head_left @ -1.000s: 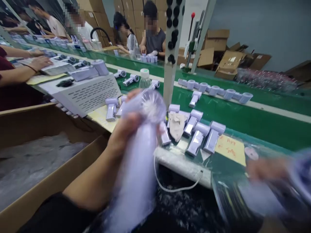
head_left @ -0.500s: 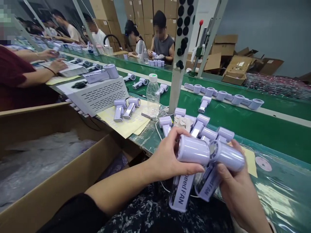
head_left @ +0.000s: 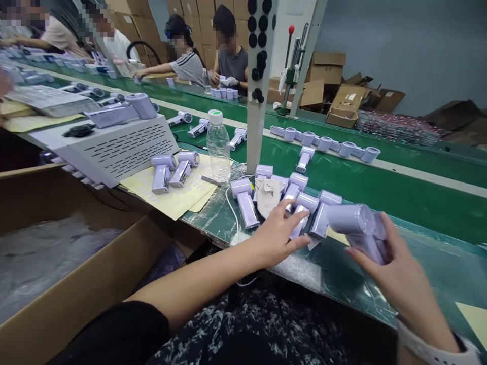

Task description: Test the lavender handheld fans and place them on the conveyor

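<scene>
Here's the green desk (head_left: pixel 337 274), and along its edge a cluster of lavender fans (head_left: pixel 329 197). The left hand (head_left: pixel 277 235) spreads its fingers, empty, over the front fan (head_left: pixel 307 202), its barrel just past the fingertips; contact, can't tell! And the right hand (head_left: pixel 399 268) has fingers gripping a blurred fan (head_left: pixel 344 219), barrel jutting leftward beyond the thumb. Smaller, a crumpled pale scrap (head_left: pixel 268 197) sits among the cluster.

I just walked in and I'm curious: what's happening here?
Someone's right hand holds at least one purple fan above the bench. The left hand is open over more fans; I can't tell if it touches one. A bottle stands farther left. Across the green belt, a co-worker handles small purple parts.
</scene>
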A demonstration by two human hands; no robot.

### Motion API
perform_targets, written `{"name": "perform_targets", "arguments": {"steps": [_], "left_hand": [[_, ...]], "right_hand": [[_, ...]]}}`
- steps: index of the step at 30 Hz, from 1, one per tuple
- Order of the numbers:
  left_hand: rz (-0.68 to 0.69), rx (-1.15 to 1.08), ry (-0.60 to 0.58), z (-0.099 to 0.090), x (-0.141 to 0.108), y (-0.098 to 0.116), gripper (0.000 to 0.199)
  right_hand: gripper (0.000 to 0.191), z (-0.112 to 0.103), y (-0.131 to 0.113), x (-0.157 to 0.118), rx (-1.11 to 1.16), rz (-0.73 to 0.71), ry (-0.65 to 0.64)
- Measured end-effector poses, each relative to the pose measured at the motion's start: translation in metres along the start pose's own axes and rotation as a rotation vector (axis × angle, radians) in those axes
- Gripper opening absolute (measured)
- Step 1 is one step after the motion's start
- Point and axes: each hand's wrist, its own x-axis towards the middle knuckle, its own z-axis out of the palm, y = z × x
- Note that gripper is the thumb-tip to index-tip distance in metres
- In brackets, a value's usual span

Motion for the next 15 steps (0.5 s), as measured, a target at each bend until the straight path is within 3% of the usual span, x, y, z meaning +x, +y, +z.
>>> {"name": "perform_targets", "arguments": {"steps": [3, 6, 8, 9, 12, 15], "left_hand": [[-0.110, 0.238, -0.229, 0.017, 0.007, -0.006, 0.061], [-0.139, 0.270, -0.232, 0.024, 0.014, -0.005, 0.034], [-0.207, 0.123, -0.162, 0.017, 0.017, -0.003, 0.022], [-0.260, -0.009, -0.128, 0.010, 0.018, -0.003, 0.022], [-0.416, -0.579, -0.074, -0.021, 0.006, -0.002, 0.027], [-0.411, -1.084, 0.000, -0.054, -0.027, 0.001, 0.052]], "right_hand": [[0.099, -0.030, 0.068, 0.020, -0.337, 0.237, -0.010], [0.086, -0.037, 0.096, 0.022, -0.523, 0.304, 0.207], [0.078, -0.029, 0.084, 0.026, -0.567, 0.239, 0.323], [0.075, -0.023, 0.071, 0.033, -0.552, 0.164, 0.292], [0.059, 0.004, 0.020, 0.076, -0.490, -0.087, -0.013], [0.043, 0.035, -0.031, 0.141, -0.510, -0.139, -0.055]]}}
